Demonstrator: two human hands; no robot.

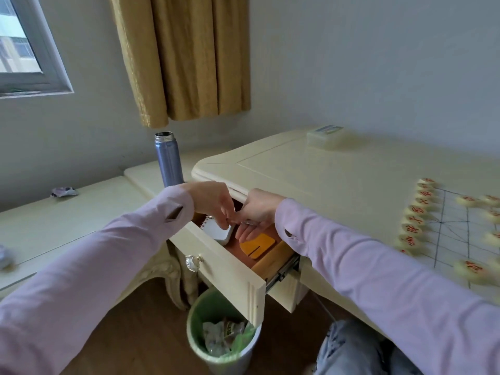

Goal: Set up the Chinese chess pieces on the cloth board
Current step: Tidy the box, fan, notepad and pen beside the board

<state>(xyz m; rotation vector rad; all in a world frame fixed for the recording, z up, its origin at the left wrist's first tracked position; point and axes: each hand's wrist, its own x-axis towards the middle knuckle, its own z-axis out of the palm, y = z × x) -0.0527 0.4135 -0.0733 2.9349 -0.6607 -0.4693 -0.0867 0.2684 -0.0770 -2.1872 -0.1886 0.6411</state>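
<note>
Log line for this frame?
where: cream wooden drawer, open | left hand: fingers bunched against right hand, contents unclear | right hand: open, fingers straight | white cloth board: cream round red-lettered pieces placed

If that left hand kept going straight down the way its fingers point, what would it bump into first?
Most likely the white spiral notepad lying in the open drawer, just beneath the left hand; depth is hard to judge.

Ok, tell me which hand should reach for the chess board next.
Right, likely. Both hands are over the open drawer, but the right hand sits on the side of the cloth board; the left hand would have to cross over it.
</note>
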